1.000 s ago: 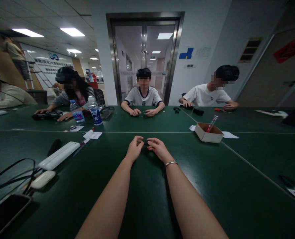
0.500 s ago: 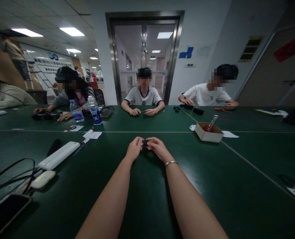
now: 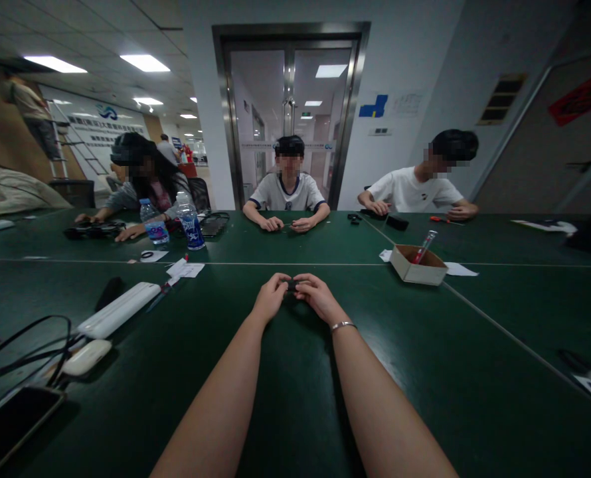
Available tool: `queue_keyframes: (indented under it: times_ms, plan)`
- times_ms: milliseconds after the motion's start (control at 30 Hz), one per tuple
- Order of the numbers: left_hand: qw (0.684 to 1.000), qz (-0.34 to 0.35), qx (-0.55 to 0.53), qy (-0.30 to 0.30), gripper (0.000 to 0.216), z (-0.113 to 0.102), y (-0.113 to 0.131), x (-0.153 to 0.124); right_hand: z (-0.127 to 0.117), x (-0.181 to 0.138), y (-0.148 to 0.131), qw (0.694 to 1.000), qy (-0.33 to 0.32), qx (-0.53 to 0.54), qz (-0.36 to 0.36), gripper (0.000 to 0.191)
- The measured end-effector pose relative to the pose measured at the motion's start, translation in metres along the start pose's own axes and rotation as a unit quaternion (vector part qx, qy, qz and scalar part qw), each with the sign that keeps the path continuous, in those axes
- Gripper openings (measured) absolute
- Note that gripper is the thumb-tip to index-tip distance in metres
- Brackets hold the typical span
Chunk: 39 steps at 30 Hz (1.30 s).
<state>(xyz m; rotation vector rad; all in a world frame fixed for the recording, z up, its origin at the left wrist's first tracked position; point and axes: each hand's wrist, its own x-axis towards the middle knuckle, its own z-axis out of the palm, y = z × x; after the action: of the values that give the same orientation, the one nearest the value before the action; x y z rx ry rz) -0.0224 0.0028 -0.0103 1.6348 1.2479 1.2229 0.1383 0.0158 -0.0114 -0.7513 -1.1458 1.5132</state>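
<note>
My left hand and my right hand meet fingertip to fingertip over the green table, both arms stretched forward. Between the fingers of both hands sits a small black part, pinched from either side. It is too small and dark to name. A silver bracelet circles my right wrist.
A small cardboard box with a red-tipped tool stands to the right. To the left lie a white power strip, a white charger, black cables and a phone. Two water bottles stand further back. Several people sit along the far side.
My fingertips have drawn a little closer around the small black part. The person at far left has leaned partly out of view.
</note>
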Motion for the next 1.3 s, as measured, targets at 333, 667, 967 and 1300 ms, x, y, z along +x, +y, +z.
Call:
queue_keyframes:
  times_ms: [333,667,967,1300]
  plan:
    - [1.000,-0.012,-0.003,0.013,0.026,0.0005,-0.0033,0.0023,-0.0001,0.0006,0.0009,1.000,0.006,0.006,0.001,0.034]
    - [1.000,-0.011,0.001,0.015,0.025,-0.0005,0.0004,0.0009,-0.0007,0.0023,0.0029,1.000,0.010,0.011,0.002,0.034]
    - [1.000,-0.011,0.008,0.019,0.026,-0.0010,-0.0023,0.0022,-0.0001,0.0007,0.0008,1.000,0.019,0.008,0.007,0.034]
    - [1.000,-0.009,0.005,0.024,0.026,-0.0007,0.0032,-0.0002,-0.0009,0.0011,0.0019,1.000,0.018,0.006,0.003,0.034]
